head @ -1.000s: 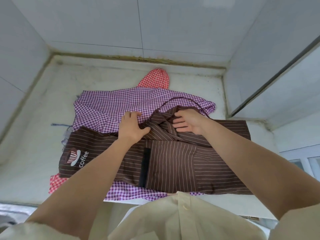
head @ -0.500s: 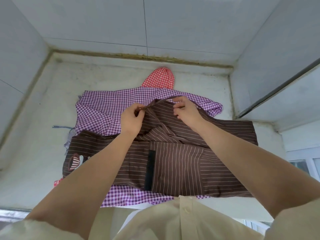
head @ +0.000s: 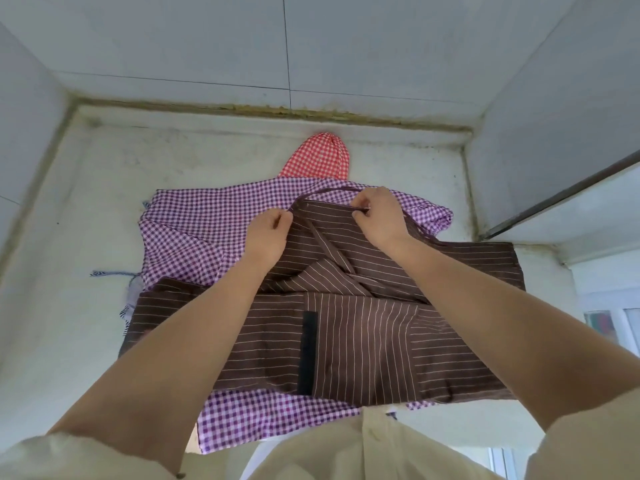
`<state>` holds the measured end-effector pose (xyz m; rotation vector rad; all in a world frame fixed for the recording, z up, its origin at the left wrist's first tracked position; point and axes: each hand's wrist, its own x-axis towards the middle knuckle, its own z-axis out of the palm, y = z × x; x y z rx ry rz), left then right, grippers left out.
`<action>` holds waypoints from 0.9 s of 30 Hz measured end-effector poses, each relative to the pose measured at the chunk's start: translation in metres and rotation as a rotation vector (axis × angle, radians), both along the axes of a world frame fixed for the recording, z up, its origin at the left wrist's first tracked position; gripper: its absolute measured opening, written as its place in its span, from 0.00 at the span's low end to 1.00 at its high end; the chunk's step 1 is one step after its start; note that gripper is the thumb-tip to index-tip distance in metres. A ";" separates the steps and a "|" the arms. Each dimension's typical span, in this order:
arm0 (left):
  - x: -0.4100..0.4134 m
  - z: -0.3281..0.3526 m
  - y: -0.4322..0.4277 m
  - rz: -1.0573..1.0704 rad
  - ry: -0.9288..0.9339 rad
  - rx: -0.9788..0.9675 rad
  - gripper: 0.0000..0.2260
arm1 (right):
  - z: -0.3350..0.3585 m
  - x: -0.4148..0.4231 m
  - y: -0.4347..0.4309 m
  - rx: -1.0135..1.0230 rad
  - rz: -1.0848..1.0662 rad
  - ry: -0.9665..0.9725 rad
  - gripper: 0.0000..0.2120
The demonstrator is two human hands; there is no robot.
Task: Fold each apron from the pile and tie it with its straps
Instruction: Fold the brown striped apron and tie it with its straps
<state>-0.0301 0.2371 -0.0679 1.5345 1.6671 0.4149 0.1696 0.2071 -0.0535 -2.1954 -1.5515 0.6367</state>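
Pale tiled walls point(head: 207, 46) close in a stained whitish counter point(head: 86, 209) on three sides, with a grimy seam along the back edge. Part of a window frame point(head: 609, 306) shows low on the right. On the counter lies the pile: a brown striped apron point(head: 363, 341) on top, spread across a purple gingham apron point(head: 207, 223), with a red gingham cloth point(head: 317, 157) poking out behind and a blue-and-white striped cord point(head: 107, 273) trailing at the left. A black strip point(head: 307, 351) runs down the brown apron's front. Both forearms reach over the fabric and hide part of it. The left hand point(head: 268, 233) pinches the neck strap point(head: 332, 190) at the bib's left corner; the right hand point(head: 379, 216) pinches the bib's top edge near the right corner, fingers curled. A cream shirt point(head: 363, 445) fills the bottom edge
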 end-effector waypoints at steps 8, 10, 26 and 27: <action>-0.010 0.004 -0.020 -0.295 0.119 0.285 0.10 | 0.016 -0.017 -0.029 -0.136 0.227 0.156 0.15; -0.013 0.004 -0.027 -0.430 0.121 0.106 0.12 | 0.017 -0.021 -0.036 -0.291 0.314 0.131 0.16; -0.019 0.044 -0.063 -0.204 -0.087 -0.478 0.17 | 0.034 -0.014 -0.086 -0.134 0.357 0.425 0.03; -0.020 0.046 -0.067 -0.233 -0.114 -0.430 0.12 | 0.037 -0.015 -0.089 -0.161 0.362 0.426 0.03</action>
